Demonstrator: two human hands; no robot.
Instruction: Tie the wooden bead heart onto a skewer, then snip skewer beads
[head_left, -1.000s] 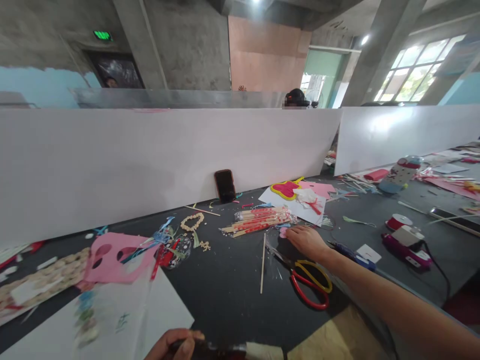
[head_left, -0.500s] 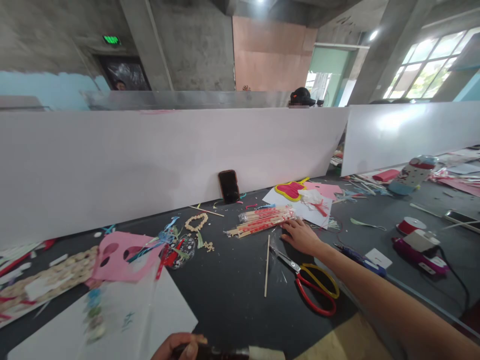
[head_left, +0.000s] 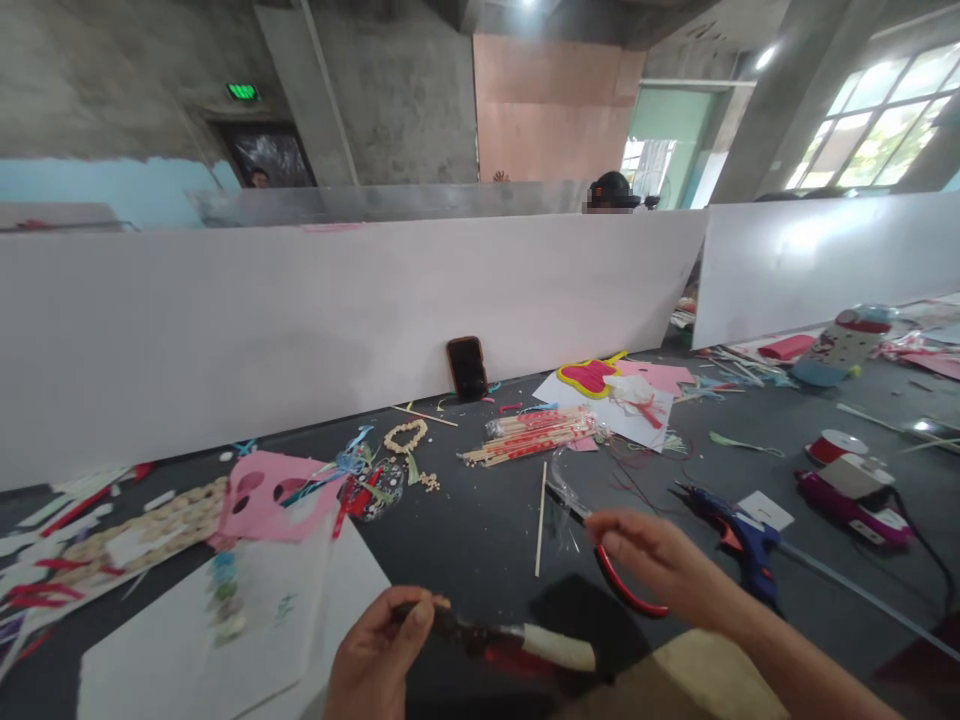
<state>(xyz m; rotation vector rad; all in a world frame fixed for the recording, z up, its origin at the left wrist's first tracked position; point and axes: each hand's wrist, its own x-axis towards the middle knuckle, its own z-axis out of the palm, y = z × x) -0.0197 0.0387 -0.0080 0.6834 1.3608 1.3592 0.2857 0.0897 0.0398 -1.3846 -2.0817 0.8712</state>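
Observation:
In the lower middle, my left hand (head_left: 382,645) is closed on one end of a dark glossy stick-like object with a cream-coloured sleeve (head_left: 559,648) at its far end; its exact kind is unclear. My right hand (head_left: 649,550) hovers above the scissors (head_left: 626,590), its fingers loosely stretched and slightly bent, and nothing shows in them. The hand hides most of the scissors; part of a red handle and some blade remain visible. Beside the blades lie a crumpled clear plastic wrapper (head_left: 571,500) and a thin wooden stick (head_left: 541,520).
A bundle of wrapped sticks (head_left: 532,435) lies ahead, before a phone (head_left: 466,368) leaning on the white partition (head_left: 360,310). A pink mask (head_left: 274,495) and a bead bracelet (head_left: 406,436) are at left. A blue glue gun (head_left: 739,540) and a red ribbon spool (head_left: 836,446) lie right.
My right hand has left the wrapped sticks and come back toward me over the scissors. My left hand has risen further into view with the dark object.

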